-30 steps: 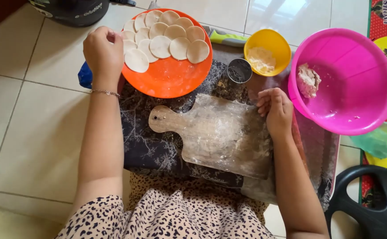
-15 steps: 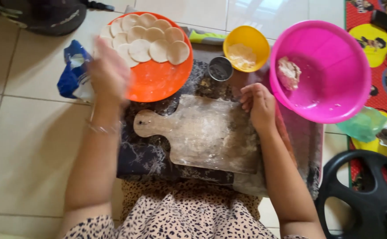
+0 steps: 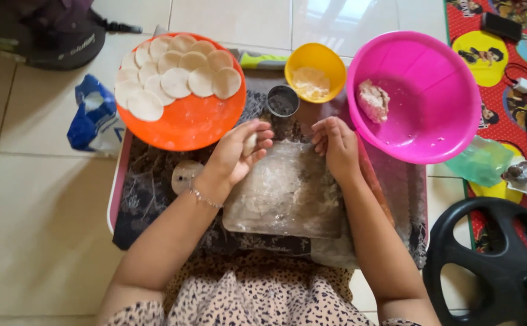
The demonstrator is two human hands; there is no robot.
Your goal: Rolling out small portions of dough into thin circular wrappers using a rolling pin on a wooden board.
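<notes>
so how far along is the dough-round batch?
Done: about ten flat white dough rounds lie on the orange plate. In hand: the left hand holds a small pale dough piece above the floured wooden board; the right hand rests on the board's far edge. Left: one dough lump in the pink plastic bowl.

1. The left hand (image 3: 237, 158) covers most of a pale dough piece (image 3: 249, 143); its grip on it cannot be judged.
2. The right hand (image 3: 336, 147) hides whatever lies under its fingers.
3. The floured board (image 3: 284, 199) is partly hidden by both forearms.
4. The black steering wheel (image 3: 489, 271) and dark helmet (image 3: 46, 30) are cut off by the edges.
</notes>
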